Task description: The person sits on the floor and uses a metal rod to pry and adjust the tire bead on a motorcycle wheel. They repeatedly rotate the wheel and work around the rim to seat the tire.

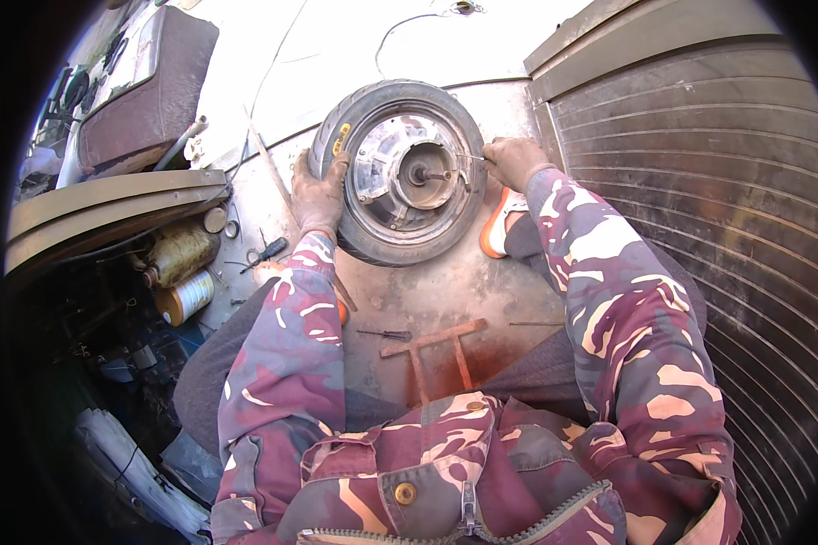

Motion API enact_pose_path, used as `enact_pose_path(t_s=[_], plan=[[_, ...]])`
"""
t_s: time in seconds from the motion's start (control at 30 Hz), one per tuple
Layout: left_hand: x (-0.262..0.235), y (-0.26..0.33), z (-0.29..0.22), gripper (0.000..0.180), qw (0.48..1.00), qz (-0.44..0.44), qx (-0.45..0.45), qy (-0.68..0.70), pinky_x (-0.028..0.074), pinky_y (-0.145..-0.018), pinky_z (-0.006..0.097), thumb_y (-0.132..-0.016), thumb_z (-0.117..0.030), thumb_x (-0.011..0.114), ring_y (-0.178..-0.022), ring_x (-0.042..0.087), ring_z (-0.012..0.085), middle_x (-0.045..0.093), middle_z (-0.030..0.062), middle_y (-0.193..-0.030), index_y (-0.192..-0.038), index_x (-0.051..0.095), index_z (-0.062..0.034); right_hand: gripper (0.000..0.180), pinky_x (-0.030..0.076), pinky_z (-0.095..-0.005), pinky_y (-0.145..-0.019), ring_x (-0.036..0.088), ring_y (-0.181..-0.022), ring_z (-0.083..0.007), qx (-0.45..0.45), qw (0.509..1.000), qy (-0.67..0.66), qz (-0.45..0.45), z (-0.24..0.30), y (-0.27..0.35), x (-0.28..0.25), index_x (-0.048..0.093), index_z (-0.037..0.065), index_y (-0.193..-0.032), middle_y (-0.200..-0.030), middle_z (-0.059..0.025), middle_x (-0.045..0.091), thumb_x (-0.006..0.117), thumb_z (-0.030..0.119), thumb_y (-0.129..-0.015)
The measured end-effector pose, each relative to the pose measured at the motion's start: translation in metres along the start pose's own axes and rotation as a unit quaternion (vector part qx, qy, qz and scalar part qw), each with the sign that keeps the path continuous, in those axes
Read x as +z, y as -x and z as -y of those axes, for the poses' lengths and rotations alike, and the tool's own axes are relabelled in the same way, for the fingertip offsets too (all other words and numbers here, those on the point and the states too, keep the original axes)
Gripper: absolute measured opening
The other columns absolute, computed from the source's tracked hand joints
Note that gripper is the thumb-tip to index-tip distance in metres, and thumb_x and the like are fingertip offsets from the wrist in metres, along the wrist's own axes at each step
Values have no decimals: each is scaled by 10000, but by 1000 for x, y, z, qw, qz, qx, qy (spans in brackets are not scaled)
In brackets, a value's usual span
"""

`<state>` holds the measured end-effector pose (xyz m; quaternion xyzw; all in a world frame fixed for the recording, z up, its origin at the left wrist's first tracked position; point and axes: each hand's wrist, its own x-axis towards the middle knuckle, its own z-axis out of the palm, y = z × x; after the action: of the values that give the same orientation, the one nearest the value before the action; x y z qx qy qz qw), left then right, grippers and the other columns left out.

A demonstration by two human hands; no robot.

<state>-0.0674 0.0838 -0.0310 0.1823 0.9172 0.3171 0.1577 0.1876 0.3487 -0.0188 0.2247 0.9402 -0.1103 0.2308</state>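
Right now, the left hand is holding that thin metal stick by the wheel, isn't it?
Not the left: the head view shows the right hand holding the thin metal stick by the wheel; the left hand is on the tyre.

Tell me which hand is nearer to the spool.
Left. The left hand holds the left side of the tire, ahead and right of the spool; the right hand is farther off, at the tire's right edge.

Upper centre shows two hands (pixel 318 200) (pixel 516 163) and one wheel (pixel 402 173); left, one white spool (pixel 189 296); lower centre, one red metal frame (pixel 434 340); right, one ribbed shutter (pixel 700 200).
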Motion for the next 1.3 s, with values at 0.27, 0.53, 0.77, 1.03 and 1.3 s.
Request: enact_pose_path(t_s=[0.27, 0.53, 0.77, 1.03, 1.3], plan=[[-1, 2, -5, 1053, 1000, 0, 0, 21, 445, -1180, 464, -864, -667, 786, -1385, 584, 473, 611, 380, -1449, -1508, 537, 128, 208, 608, -467, -984, 763, -1121, -329, -51, 998, 19, -33, 5, -4, -2, 770, 106, -1115, -1141, -142, 786, 618, 164, -987], [-1, 1, -3, 1031, 1000, 0, 2, 16, 445, -1192, 469, -865, -635, 795, -1396, 583, 464, 607, 357, -1466, -1545, 515, 88, 275, 604, -471, -990, 765, -1118, -335, 25, 997, -74, -26, 15, -13, 2, 757, 84, -1123, -1127, -168, 793, 636, 320, -1050], [-2, 2, -6, 1033, 1000, 5, -3, 19, 448, -1190, 469, -864, -631, 801, -1400, 580, 461, 606, 357, -1469, -1547, 511, 87, 297, 645, -411, -712, 771, -776, -267, 286, 748, -596, 52, 18, -34, 30, 741, 25, -1008, -972, -143, 784, 606, 278, -1089], [0, 1, -1, 1022, 1000, 5, -6, 0, 463, -1175, 476, -867, -664, 778, -1376, 606, 453, 619, 332, -1470, -1558, 520, 42, 246, 586, -370, -593, 687, -655, -217, 291, 650, -699, 57, 27, -34, 42, 767, -18, -1108, -888, -119, 757, 746, 210, -1020], [1, 2, 3, 1022, 1000, 10, -14, 7, 474, -1165, 476, -868, -679, 775, -1373, 611, 449, 622, 317, -1472, -1584, 505, -2, 377, 622, -492, -955, 762, -1153, -339, 129, 968, -217, 0, 29, -11, -1, 727, 99, -1335, -1200, -151, 793, 703, 295, -1013]])
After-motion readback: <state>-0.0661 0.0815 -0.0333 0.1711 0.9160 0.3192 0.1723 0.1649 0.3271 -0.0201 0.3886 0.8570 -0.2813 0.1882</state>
